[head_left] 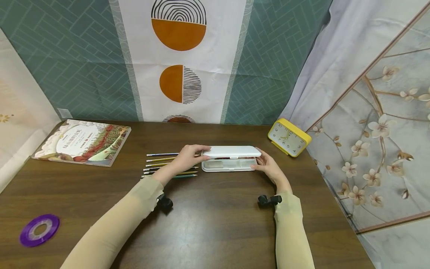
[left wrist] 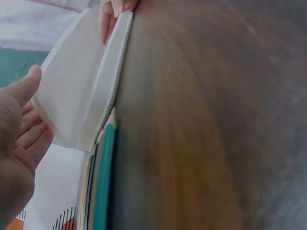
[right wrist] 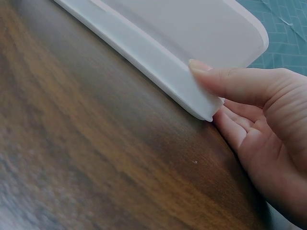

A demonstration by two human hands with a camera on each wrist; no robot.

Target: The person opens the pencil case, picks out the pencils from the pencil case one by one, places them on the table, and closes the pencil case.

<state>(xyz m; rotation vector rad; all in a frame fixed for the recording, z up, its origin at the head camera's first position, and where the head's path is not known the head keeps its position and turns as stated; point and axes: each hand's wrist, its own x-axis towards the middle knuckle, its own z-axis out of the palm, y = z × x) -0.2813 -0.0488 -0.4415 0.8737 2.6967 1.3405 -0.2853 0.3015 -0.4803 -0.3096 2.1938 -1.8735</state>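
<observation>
A white plastic pencil case [head_left: 228,164] lies on the table with its lid [head_left: 231,151] raised partway on the far side. My left hand [head_left: 186,160] holds the left end of the lid between thumb and fingers; in the left wrist view the lid's inner face [left wrist: 72,81] shows beside that hand [left wrist: 21,134]. At the other end, my right hand [head_left: 268,168] grips the case's right side, its thumb on the rim of the base [right wrist: 158,72]. Several pencils [head_left: 184,176] lie side by side left of the case, partly hidden under my left hand and forearm.
A yellow alarm clock [head_left: 289,137] stands at the back right. At the back left lies a book [head_left: 84,142] with a printed cover. A purple ring-shaped roll [head_left: 39,230] is near the front left. Patterned cloth [head_left: 268,63] hangs behind the table [head_left: 218,216].
</observation>
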